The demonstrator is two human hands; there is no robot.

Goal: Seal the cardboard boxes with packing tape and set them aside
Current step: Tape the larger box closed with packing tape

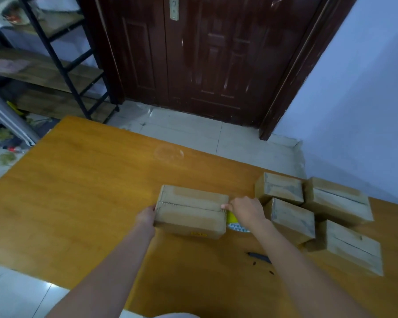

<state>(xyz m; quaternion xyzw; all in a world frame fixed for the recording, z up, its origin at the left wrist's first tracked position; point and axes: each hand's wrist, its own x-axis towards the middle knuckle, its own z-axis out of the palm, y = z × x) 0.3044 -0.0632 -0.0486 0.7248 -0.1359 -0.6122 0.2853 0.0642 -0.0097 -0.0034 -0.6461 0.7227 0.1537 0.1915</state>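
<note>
Left hand [146, 216] grips the cardboard box [191, 212] end; right hand [246, 211] pinches the tape roll [233, 222] beside it.

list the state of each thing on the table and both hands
centre box: flaps closed, held at both ends
tape roll: at the box's right end, mostly hidden under the right hand
left hand: grips the box's left end
right hand: at the box's right end, over the roll
four boxes: closed, clustered on the right
pen: lying flat, untouched
door: shut
</note>
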